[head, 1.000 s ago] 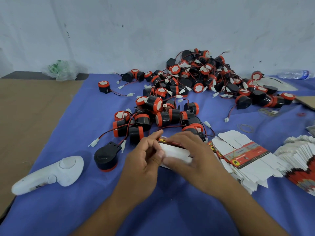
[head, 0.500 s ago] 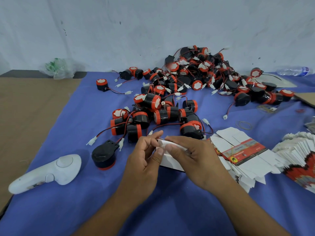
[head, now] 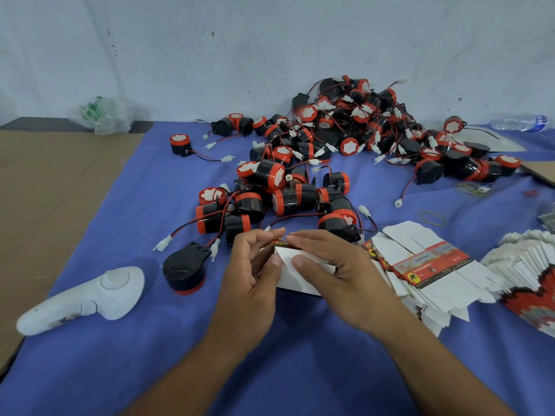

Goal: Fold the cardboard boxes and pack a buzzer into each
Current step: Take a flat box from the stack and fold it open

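Buzzers (head: pixel 270 175) crowd just behind box (head: pixel 295 283), flat cartons (head: pixel 432 262) beside right hand (head: pixel 339 274).

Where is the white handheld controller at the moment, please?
In the head view, the white controller lies at lower left on the blue cloth, left of the lone black buzzer beside the left hand.

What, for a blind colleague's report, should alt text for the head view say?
A left hand and a right hand grip a small white cardboard box on a blue tablecloth. Behind lies a heap of black-and-red round buzzers; flat printed box blanks lie at right, a white plastic controller at left.
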Demonstrator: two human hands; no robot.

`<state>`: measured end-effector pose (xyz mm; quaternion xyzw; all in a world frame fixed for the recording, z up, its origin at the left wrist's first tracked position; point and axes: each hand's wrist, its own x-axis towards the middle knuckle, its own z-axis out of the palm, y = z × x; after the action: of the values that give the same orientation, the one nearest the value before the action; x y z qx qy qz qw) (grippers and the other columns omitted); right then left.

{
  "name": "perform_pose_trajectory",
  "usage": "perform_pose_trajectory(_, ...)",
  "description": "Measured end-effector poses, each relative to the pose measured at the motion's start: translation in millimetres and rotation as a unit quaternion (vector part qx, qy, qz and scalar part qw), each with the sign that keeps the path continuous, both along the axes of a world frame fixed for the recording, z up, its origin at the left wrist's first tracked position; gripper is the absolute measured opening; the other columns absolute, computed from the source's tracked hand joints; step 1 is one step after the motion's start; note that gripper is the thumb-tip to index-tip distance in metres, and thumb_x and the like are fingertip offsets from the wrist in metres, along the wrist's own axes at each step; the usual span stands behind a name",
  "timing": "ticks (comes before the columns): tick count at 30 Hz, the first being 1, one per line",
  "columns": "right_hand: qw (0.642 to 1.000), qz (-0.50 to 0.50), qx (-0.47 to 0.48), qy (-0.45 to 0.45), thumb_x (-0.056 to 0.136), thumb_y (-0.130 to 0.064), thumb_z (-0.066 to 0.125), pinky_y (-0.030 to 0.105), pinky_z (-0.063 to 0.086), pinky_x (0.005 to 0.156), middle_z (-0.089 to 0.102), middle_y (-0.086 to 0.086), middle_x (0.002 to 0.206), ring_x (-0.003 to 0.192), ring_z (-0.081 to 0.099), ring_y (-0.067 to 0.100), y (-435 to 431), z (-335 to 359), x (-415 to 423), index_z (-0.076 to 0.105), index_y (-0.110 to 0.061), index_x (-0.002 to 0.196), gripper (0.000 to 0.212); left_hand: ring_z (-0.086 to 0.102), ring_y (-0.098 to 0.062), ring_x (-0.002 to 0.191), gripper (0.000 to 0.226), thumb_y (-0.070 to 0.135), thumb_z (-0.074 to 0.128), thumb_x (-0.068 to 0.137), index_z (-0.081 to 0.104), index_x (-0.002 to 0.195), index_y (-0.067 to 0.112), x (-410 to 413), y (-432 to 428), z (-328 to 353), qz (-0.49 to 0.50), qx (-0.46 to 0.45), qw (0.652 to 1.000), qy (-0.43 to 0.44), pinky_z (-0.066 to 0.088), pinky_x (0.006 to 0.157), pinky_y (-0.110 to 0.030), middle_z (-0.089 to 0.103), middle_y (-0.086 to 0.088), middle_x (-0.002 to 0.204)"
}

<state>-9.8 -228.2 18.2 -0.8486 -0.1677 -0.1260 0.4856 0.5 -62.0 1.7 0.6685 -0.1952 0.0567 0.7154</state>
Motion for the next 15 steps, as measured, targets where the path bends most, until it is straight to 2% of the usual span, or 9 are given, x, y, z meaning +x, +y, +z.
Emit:
perform_pose_trajectory(3,0.999,0.016,0.030,0.028,0.097,-0.020,0.065,0.013,0.042,0.100,0.061,-0.018,0.128,0.123,0.056,0.001,1,-1,1,0.070,-0.025,0.126,0.029,0.051,-0.006,0.129,0.036,0.013,0.044,0.096,0.058,0.127,0.026,5,1,-3,-0.008,0.039,0.999,-0.004,0.041,0.107,-0.027,0.060,0.018,0.131)
perform_pose_trajectory(5,0.999,0.018,0.033,0.027,0.095,-0.023,0.066,0.016,0.043,0.100,0.059,-0.018,0.126,0.123,0.056,0.005,0,-2,1,0.070,-0.028,0.122,0.028,0.048,-0.014,0.134,0.041,0.013,0.039,0.094,0.062,0.126,0.026,8,2,-4,-0.047,0.002,0.998,0.027,0.036,0.113,-0.043,0.059,0.008,0.136)
perform_pose_trajectory(7,0.999,0.011,0.031,0.020,0.090,-0.028,0.070,0.018,0.046,0.097,0.057,-0.018,0.124,0.120,0.058,0.009,2,-4,0,0.066,-0.034,0.115,0.026,0.049,-0.021,0.132,0.043,0.016,0.034,0.095,0.067,0.122,0.025,10,2,-4,-0.094,-0.018,0.994,0.055,0.036,0.111,-0.049,0.059,0.001,0.136)
perform_pose_trajectory(8,0.999,0.006,0.033,0.023,0.087,-0.031,0.073,0.020,0.047,0.095,0.056,-0.018,0.123,0.118,0.059,0.010,5,-6,0,0.062,-0.035,0.112,0.027,0.051,-0.020,0.130,0.042,0.021,0.034,0.096,0.069,0.118,0.028,11,2,-4,-0.092,0.002,0.994,0.060,0.038,0.109,-0.047,0.059,0.003,0.134)
perform_pose_trajectory(11,0.999,-0.034,0.018,0.023,0.080,-0.043,0.080,0.022,0.046,0.097,0.054,-0.020,0.125,0.119,0.055,0.007,10,-13,0,0.052,-0.045,0.109,0.040,0.057,-0.007,0.118,0.030,0.028,0.042,0.096,0.071,0.105,0.030,13,1,-6,-0.030,0.071,0.996,0.045,0.044,0.099,-0.029,0.061,0.012,0.119)
perform_pose_trajectory(14,0.996,-0.086,-0.029,0.027,0.069,-0.071,0.074,0.011,0.030,0.101,0.042,-0.022,0.133,0.129,0.036,0.002,10,-11,1,0.044,-0.054,0.111,0.055,0.057,-0.004,0.112,0.025,0.021,0.043,0.104,0.066,0.105,0.030,14,2,-8,0.002,0.102,0.994,0.025,0.045,0.093,-0.020,0.061,0.009,0.116)
perform_pose_trajectory(15,0.995,-0.091,-0.037,0.034,0.069,-0.074,0.069,0.008,0.027,0.101,0.039,-0.021,0.136,0.131,0.032,0.002,8,-10,1,0.043,-0.055,0.114,0.055,0.058,-0.004,0.110,0.025,0.019,0.043,0.104,0.065,0.105,0.030,14,2,-8,0.013,0.107,0.994,0.022,0.045,0.092,-0.020,0.061,0.009,0.116)
